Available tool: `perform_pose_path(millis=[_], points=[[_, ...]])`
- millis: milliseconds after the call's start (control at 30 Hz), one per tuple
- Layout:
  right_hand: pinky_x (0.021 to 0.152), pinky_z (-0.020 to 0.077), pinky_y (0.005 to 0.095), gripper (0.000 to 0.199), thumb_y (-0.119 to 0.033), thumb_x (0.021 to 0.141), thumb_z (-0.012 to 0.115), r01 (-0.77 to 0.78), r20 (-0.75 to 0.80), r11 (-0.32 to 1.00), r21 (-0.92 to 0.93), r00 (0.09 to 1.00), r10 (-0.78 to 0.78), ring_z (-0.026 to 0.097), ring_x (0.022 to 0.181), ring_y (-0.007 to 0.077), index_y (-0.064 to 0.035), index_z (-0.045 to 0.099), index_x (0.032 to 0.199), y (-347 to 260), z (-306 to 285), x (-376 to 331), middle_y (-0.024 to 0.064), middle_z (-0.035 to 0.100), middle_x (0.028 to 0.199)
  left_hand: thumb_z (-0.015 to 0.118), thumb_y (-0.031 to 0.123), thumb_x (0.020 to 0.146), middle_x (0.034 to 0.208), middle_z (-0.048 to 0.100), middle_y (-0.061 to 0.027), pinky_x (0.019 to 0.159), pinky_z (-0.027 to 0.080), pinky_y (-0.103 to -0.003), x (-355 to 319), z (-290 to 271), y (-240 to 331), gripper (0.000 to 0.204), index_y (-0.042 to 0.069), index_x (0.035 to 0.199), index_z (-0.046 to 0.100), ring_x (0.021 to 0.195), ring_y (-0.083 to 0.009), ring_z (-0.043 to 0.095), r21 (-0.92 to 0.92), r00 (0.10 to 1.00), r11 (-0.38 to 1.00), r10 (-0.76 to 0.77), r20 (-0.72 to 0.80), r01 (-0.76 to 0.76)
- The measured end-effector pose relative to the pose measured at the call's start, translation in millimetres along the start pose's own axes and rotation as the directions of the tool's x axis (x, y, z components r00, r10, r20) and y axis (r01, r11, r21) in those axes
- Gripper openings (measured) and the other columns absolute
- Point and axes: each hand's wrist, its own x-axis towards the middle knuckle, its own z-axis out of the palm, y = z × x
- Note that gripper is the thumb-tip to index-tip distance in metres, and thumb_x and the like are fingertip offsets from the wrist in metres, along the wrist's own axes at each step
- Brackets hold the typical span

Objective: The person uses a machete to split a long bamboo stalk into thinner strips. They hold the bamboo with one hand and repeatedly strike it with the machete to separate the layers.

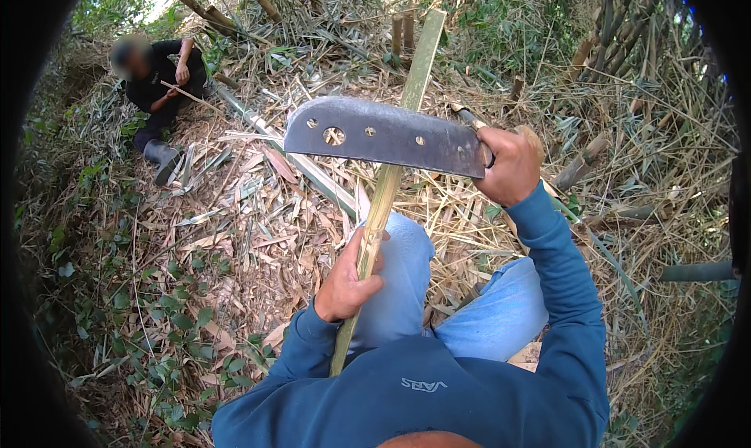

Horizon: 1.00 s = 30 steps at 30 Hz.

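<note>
My left hand (350, 278) is wrapped round the lower part of a long, flat bamboo strip (382, 200), which slants up and away from my lap. The strip is green at its far end and pale and shaved along its middle. In my right hand (510, 165) is the handle of a broad cleaver-like machete (375, 135) with several round holes in its dark blade. The blade lies across the strip, hiding a section of it, with its rounded tip to the left. Whether the edge touches the strip I cannot tell.
Another person (160, 80) in dark clothes and boots sits at the far left, holding a thin stick. A split green bamboo pole (313, 174) lies on the leaf-littered ground ahead. Cut bamboo stumps (583, 160) and dense stems stand at the right; leafy plants (168, 323) grow at the left.
</note>
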Motion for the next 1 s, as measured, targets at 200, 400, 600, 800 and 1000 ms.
perform_pose_path(millis=[200, 400, 600, 800, 1000], points=[[0.055, 0.0469, 0.0453, 0.034, -0.04, 0.079, 0.072, -0.089, 0.002, 0.996, 0.008, 0.996, 0.089, 0.062, 0.06, 0.038, -0.0076, 0.063, 0.073, 7, -3, 16, 0.0158, 0.061, 0.063, 0.058, 0.007, 0.068, 0.081, 0.042, 0.0002, 0.066, 0.038, -0.026, -2, -5, -2, 0.065, 0.003, 0.132, 0.044, 0.072, -0.0104, 0.041, 0.001, 1.0, 1.0, -0.018, 0.014, 0.018], [0.056, 0.0474, 0.0465, 0.036, -0.042, 0.081, 0.07, -0.199, -0.036, 0.98, -0.025, 0.98, 0.198, 0.064, 0.062, 0.0373, -0.008, 0.063, 0.072, 27, -4, 43, 0.0171, 0.062, 0.065, 0.057, 0.004, 0.07, 0.082, 0.044, 0.0001, 0.068, 0.039, -0.026, -2, -5, 3, 0.065, 0.001, 0.133, 0.043, 0.074, -0.0107, 0.043, -0.056, 0.998, 0.997, -0.049, 0.034, 0.051], [0.059, 0.0496, 0.0465, 0.035, -0.043, 0.082, 0.068, -0.152, -0.005, 0.986, -0.063, 0.988, 0.152, 0.065, 0.065, 0.0369, -0.0086, 0.065, 0.075, 24, -10, 48, 0.0168, 0.063, 0.065, 0.058, 0.003, 0.068, 0.079, 0.041, 0.0014, 0.063, 0.036, -0.023, -3, -4, -1, 0.066, 0.001, 0.133, 0.043, 0.07, -0.0083, 0.039, -0.081, 1.0, 0.997, -0.014, 0.028, 0.016], [0.057, 0.0488, 0.044, 0.029, -0.036, 0.083, 0.069, -0.032, -0.094, 0.998, -0.058, 0.995, 0.026, 0.062, 0.06, 0.0383, -0.0072, 0.069, 0.082, 27, -7, 49, 0.0188, 0.063, 0.067, 0.057, 0.003, 0.072, 0.08, 0.041, 0.0023, 0.065, 0.036, -0.023, -5, -6, 2, 0.065, 0.0, 0.135, 0.041, 0.072, -0.0078, 0.041, -0.072, 0.998, 0.997, -0.019, 0.056, 0.023], [0.065, 0.0544, 0.0473, 0.04, -0.049, 0.084, 0.065, -0.186, -0.001, 0.982, -0.032, 0.983, 0.186, 0.068, 0.066, 0.0376, -0.01, 0.071, 0.082, 39, -5, 66, 0.0175, 0.067, 0.068, 0.057, 0.003, 0.072, 0.081, 0.041, 0.002, 0.066, 0.037, -0.023, -4, -10, 0, 0.063, 0.001, 0.133, 0.042, 0.072, -0.0085, 0.041, -0.041, 0.998, 0.999, -0.007, 0.069, 0.01]])
